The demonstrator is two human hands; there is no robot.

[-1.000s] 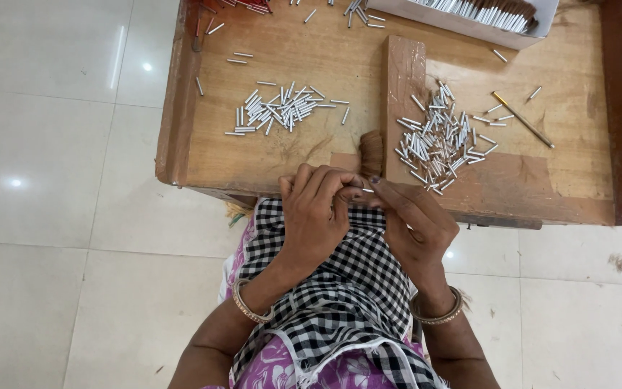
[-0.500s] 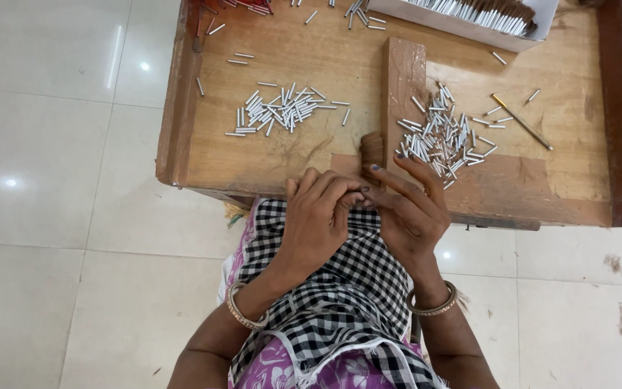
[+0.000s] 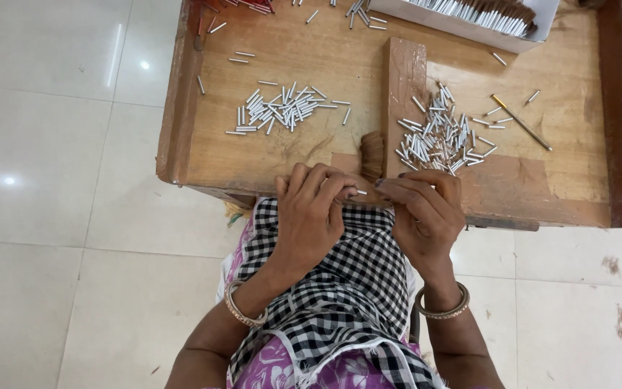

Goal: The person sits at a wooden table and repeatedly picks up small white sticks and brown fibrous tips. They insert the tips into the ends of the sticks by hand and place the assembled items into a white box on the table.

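Note:
My left hand (image 3: 311, 212) and my right hand (image 3: 422, 212) meet at the near edge of a low wooden work table (image 3: 203, 151), over a black-and-white checked cloth (image 3: 354, 288) on my lap. Between the fingertips is a small silver metal tube (image 3: 361, 192), pinched by my left hand, with my right fingers closed against it. A brown tuft of bristles (image 3: 373, 155) lies just beyond my hands. One pile of silver tubes (image 3: 437, 137) sits right of a raised wooden block (image 3: 405, 86), another pile (image 3: 278, 109) to the left.
A white tray (image 3: 469, 21) of finished tubes with brown tips stands at the table's far edge. A thin brass-coloured rod (image 3: 520, 121) lies at the right. Red items (image 3: 250, 4) show at the far left corner. White tiled floor (image 3: 59, 216) surrounds the table.
My right hand reached forward to the tubes by the bristle tuft, then came back to meet my left hand. My left hand stayed at the table edge.

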